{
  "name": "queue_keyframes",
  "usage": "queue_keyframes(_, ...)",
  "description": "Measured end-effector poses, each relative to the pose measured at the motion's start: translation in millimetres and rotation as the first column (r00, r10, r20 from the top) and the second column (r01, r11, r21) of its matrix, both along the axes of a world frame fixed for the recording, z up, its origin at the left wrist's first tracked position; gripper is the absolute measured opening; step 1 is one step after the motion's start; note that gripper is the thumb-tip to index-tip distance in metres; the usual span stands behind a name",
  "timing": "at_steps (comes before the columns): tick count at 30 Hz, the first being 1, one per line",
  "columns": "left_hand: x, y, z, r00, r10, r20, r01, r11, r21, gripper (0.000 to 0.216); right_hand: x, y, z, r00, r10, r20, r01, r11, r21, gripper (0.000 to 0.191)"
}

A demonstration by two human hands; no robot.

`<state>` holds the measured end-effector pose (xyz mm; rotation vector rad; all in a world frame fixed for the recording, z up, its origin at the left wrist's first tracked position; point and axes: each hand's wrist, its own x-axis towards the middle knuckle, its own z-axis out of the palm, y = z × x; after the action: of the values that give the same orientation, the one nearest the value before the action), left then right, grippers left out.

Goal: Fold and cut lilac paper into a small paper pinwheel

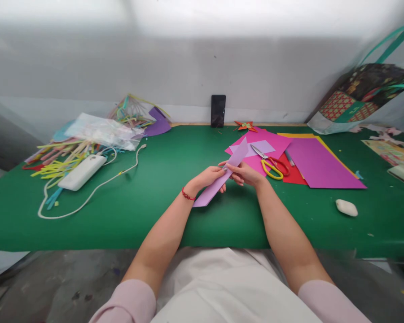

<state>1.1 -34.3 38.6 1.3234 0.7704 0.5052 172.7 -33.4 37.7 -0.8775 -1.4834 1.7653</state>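
Note:
A long lilac paper strip [235, 158] is held slanted above the green table [161, 211], its upper end pointing far right. My left hand [209, 176], with a red cord at the wrist, grips the strip's middle with closed fingers. From the other side my right hand [246, 173] pinches the same strip. Just beyond the hands lie yellow-and-red scissors [272, 167] on a pile of pink, lilac and red paper sheets [318, 163].
A white power bank [82, 172] with a cable, coloured straws [59, 159] and a plastic bag [101, 130] lie at the left. A black phone [218, 111] leans on the wall. A white eraser-like lump [346, 207] and a patterned bag [360, 96] sit right.

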Motion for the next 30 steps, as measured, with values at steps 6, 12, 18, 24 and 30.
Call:
queue_keyframes(6,1,-3,1.5,1.000,-0.023,0.017,0.024,0.999,-0.044,0.034,6,1,-2.4,0.999,0.031,0.011,-0.032,0.999,0.011,0.047)
queue_keyframes(12,2,-3,2.1,0.998,-0.035,0.051,0.040,0.994,-0.103,0.036,8,3,-1.3,1.000,0.017,-0.005,-0.018,0.999,-0.041,0.049)
queue_keyframes(18,0,-3,5.2,0.984,-0.076,0.162,0.103,0.981,-0.164,0.037,10,5,-1.5,0.998,-0.033,-0.045,0.032,0.999,-0.024,0.046)
queue_keyframes(24,-3,-1,8.9,0.990,-0.053,0.134,0.064,0.995,-0.082,0.017,12,5,-2.8,0.999,0.035,0.019,-0.034,0.999,-0.036,0.049)
queue_keyframes(30,-2,-3,9.0,0.980,-0.030,0.197,0.060,0.987,-0.147,0.015,11,3,-0.7,0.998,0.058,0.009,-0.058,0.998,-0.021,0.046)
